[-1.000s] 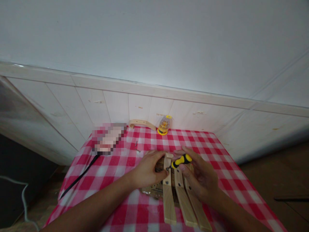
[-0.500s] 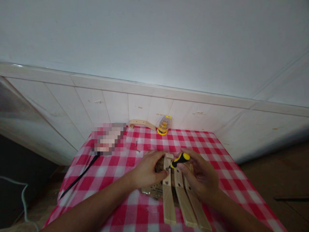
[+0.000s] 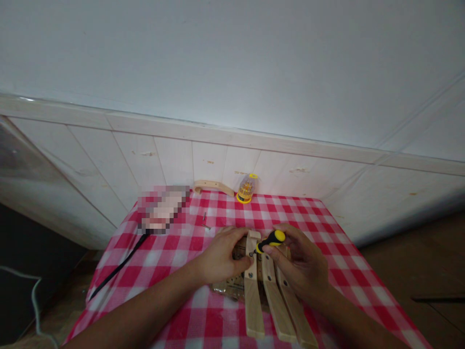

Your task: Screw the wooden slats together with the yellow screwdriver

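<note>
Three pale wooden slats (image 3: pixel 253 305) lie fanned out on a red and white checked tablecloth (image 3: pixel 174 247), joined at their far ends. My left hand (image 3: pixel 222 257) is closed on the far end of the left slat, thumb against its side. My right hand (image 3: pixel 301 266) is closed on a small yellow and black screwdriver (image 3: pixel 271 240), whose tip points down-left at a dark screw on that slat. Under the slats lies a brownish flat piece (image 3: pixel 232 283), partly hidden.
At the table's far edge by the white panelled wall stand a yellow-based clear bit holder (image 3: pixel 246 188) and a curved wooden piece (image 3: pixel 212 186). Loose screws (image 3: pixel 205 220) lie on the cloth. A blurred-out object with a black strap (image 3: pixel 119 264) sits far left.
My right hand has turned the screwdriver a little, its handle shifting slightly left and down. My left hand and the slats stay put.
</note>
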Tool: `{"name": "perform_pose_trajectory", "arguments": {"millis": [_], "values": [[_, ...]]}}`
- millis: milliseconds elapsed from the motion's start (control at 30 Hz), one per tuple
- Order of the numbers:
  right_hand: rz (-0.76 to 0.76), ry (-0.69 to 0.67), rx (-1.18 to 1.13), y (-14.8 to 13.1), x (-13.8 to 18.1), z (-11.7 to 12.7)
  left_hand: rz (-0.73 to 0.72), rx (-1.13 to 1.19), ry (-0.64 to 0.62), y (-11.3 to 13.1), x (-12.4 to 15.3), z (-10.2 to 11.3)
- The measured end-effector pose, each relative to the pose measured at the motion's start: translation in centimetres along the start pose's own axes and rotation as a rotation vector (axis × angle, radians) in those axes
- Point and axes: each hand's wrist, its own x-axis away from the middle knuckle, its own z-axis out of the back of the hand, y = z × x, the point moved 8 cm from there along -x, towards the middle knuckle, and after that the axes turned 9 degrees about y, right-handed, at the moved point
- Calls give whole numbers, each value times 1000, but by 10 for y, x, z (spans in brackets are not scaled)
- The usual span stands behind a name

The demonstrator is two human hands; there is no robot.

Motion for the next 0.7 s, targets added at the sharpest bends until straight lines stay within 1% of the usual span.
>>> {"name": "perform_pose_trajectory", "arguments": {"millis": [233, 433, 600, 700], "values": [[-31, -2, -46, 1, -1, -1, 5, -12, -1, -1, 0, 0], [-63, 0, -37, 2, -1, -1, 11, -2, -4, -1, 0, 0], [-39, 25, -43, 3, 1, 1, 7, 3, 2, -1, 0, 0], [-46, 41, -93, 3, 1, 3, 20, -7, -4, -1, 0, 0]]}}
